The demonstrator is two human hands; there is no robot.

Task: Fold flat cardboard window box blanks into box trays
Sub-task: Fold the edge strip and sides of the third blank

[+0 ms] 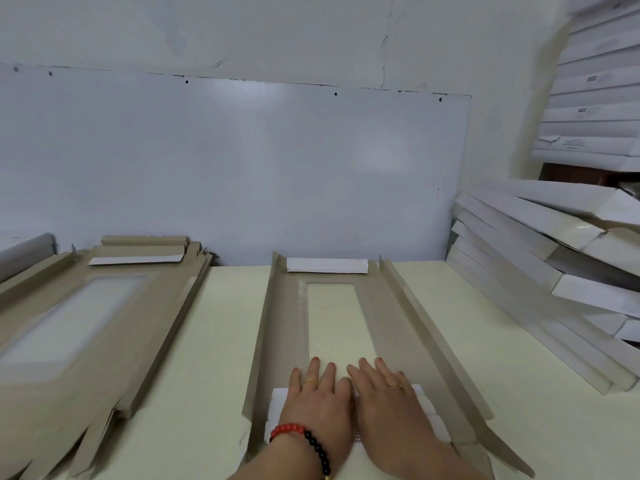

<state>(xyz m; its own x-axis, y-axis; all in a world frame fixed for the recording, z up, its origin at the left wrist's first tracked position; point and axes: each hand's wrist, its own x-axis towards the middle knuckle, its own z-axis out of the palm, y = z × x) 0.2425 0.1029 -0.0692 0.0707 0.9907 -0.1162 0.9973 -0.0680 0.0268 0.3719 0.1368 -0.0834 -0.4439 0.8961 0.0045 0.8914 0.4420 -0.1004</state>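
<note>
Two hands are lying flat, side by side, on the near end of the blank I am working: the left hand (317, 396) and the right hand (384, 400), fingers straight and spread, pinching nothing. They are pressing down on the white end flap (427, 410) folded over the near end, and I judge that is to crease it and keep it from springing back.

Under them the window box blank (388, 323) is lying lengthwise in the middle of the desk (221, 323), brown side up, its window cut-out showing the pale surface beneath. Both long side walls are standing partway up, and the far flap (327, 265) is already turned over white, so I am reading this tray as roughly half formed.

On the left, a stack of flat blanks (86, 323) is waiting within reach. On the right, finished white boxes (540, 244) are leaning in a pile, placed well apart from the unfolded stock, probably so the two never mix.
</note>
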